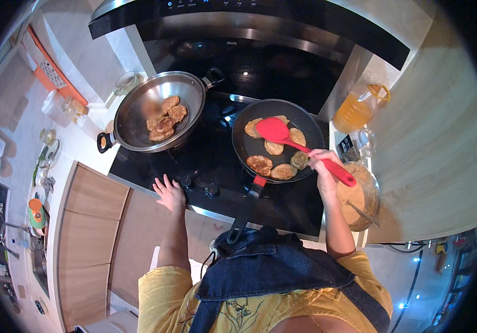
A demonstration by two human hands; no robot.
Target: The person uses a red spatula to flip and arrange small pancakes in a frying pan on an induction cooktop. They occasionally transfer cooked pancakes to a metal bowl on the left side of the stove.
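My right hand [323, 170] grips the handle of a red silicone spatula [272, 129]. Its broad head is over the patties in a dark frying pan [259, 109], covering parts of some of them. Several flat patties lie in this pan; one browned patty [259, 165] is near its front left, and a greener one [299, 160] is beside my right hand. My left hand [170, 193] holds nothing and rests with fingers spread at the front edge of the black hob [151, 166], beside a control knob [186, 181]. The pan's long handle [244, 212] points toward my body.
A two-handled steel wok [132, 125] with several browned patties [164, 124] stands at left on the hob. At right are a bowl of batter [353, 200] with a utensil in it, a glass jar [365, 142] and an oil jug [355, 109]. A range hood [255, 21] hangs above.
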